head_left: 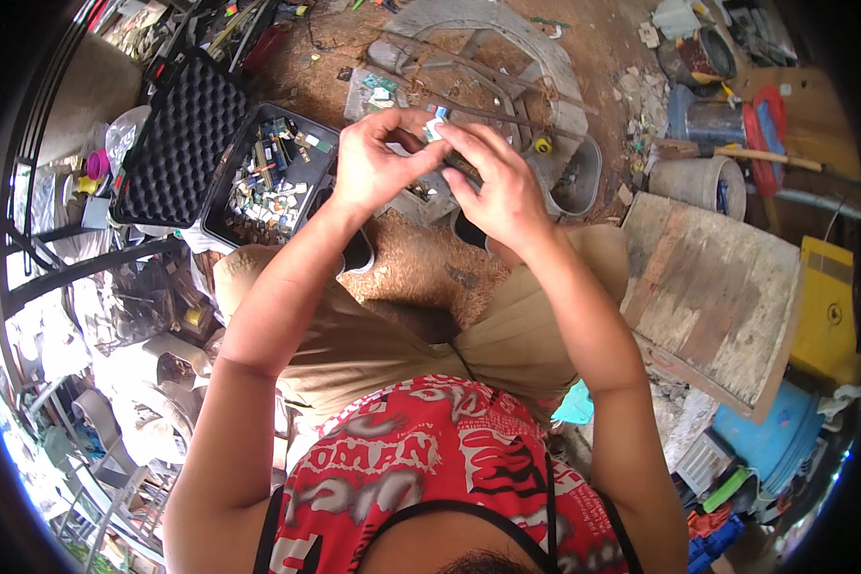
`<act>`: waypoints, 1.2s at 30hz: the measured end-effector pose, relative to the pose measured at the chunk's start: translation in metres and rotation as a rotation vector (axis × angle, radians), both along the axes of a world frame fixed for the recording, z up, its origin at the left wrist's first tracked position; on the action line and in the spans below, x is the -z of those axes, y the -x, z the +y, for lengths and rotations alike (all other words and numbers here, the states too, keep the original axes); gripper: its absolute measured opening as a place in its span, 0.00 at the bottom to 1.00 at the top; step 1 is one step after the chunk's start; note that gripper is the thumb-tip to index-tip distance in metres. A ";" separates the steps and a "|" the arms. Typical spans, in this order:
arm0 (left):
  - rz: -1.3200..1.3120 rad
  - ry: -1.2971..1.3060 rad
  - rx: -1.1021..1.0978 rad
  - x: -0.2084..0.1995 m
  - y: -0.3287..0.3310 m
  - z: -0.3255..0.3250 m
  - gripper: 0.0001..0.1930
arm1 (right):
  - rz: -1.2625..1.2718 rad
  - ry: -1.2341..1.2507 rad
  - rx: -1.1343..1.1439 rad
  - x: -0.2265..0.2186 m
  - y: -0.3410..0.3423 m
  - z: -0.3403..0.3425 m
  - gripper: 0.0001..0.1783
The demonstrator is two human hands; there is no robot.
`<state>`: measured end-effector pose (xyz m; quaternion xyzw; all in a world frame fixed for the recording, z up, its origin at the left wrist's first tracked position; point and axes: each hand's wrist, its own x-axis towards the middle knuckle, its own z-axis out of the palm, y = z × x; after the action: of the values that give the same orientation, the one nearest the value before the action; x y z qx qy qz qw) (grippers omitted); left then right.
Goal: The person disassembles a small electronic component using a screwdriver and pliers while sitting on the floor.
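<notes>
Both hands meet in front of me, over the dirt floor. My left hand [378, 163] is closed, its thumb and forefinger curled to one side of a small white-and-blue piece [435, 126]. From the other side the fingertips of my right hand [499, 182] pinch the same piece, which is too small to name. To the left lies an open black hard case [323, 137], its lid [184, 139] lined with bumpy foam. Many small pale chips and circuit board bits [270, 196] fill its tray.
Beyond my hands a round metal frame [560, 72] lies on the ground, with a yellow-and-black round item [543, 145] and a grey tub [584, 177] near it. A worn wooden board [713, 287], a bucket [694, 182] and a blue drum [775, 435] stand right. Metal scrap crowds the left.
</notes>
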<state>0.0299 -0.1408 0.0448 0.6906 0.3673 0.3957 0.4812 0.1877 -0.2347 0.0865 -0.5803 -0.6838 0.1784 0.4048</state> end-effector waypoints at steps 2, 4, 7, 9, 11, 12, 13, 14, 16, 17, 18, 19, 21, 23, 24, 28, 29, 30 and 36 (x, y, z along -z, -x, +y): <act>-0.011 -0.022 0.013 -0.014 0.005 0.000 0.17 | -0.010 -0.097 0.029 0.003 0.009 0.011 0.23; -0.045 -0.052 0.047 -0.020 0.011 0.001 0.19 | 0.038 -0.137 0.093 0.012 0.011 0.016 0.20; -0.112 -0.146 0.079 -0.019 0.017 0.003 0.21 | 0.335 -0.011 0.205 0.017 0.021 0.016 0.12; -0.099 -0.223 0.068 -0.023 0.019 0.002 0.20 | 0.351 0.002 0.196 0.016 0.023 0.015 0.10; -0.104 -0.259 0.070 -0.022 0.020 0.003 0.18 | 0.361 0.006 0.188 0.017 0.022 0.014 0.10; -0.106 -0.276 0.072 -0.021 0.020 0.003 0.17 | 0.362 0.003 0.181 0.018 0.021 0.014 0.10; -0.108 -0.262 0.078 -0.021 0.021 0.003 0.16 | 0.364 -0.001 0.176 0.019 0.021 0.014 0.10; -0.109 -0.247 0.083 -0.021 0.021 0.003 0.14 | 0.367 0.004 0.178 0.019 0.021 0.014 0.10; -0.117 -0.243 0.090 -0.021 0.022 0.002 0.12 | 0.375 0.015 0.184 0.019 0.022 0.013 0.10; -0.124 -0.254 0.091 -0.021 0.022 0.003 0.12 | 0.369 0.008 0.184 0.019 0.022 0.013 0.10; -0.130 -0.265 0.092 -0.021 0.021 0.003 0.11 | 0.364 0.002 0.186 0.019 0.022 0.013 0.10; -0.119 -0.264 0.102 -0.021 0.022 0.002 0.11 | 0.359 -0.002 0.192 0.020 0.021 0.011 0.10; -0.097 -0.261 0.125 -0.022 0.023 0.001 0.10 | 0.328 0.013 0.199 0.020 0.021 0.010 0.10; -0.109 -0.243 0.135 -0.018 0.022 0.000 0.11 | 0.328 0.014 0.199 0.021 0.020 0.009 0.10; -0.110 -0.229 0.142 -0.017 0.021 -0.001 0.11 | 0.345 0.009 0.194 0.022 0.019 0.007 0.10; -0.410 0.251 0.211 0.000 0.010 -0.009 0.17 | 0.387 -0.016 0.193 0.022 0.017 0.008 0.10; -0.536 0.457 0.253 0.001 0.007 -0.011 0.18 | 0.400 -0.021 0.193 0.021 0.017 0.009 0.10; -0.497 0.474 0.318 0.001 0.009 -0.010 0.21 | 0.343 -0.068 0.195 0.017 0.017 0.011 0.10; -0.740 0.791 0.263 0.001 0.000 -0.021 0.20 | 0.021 -0.229 0.223 0.022 0.018 0.020 0.18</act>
<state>0.0295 -0.1619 0.0442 0.3124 0.2050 0.3803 0.8460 0.1699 -0.2149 0.0644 -0.6008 -0.6268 0.0592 0.4926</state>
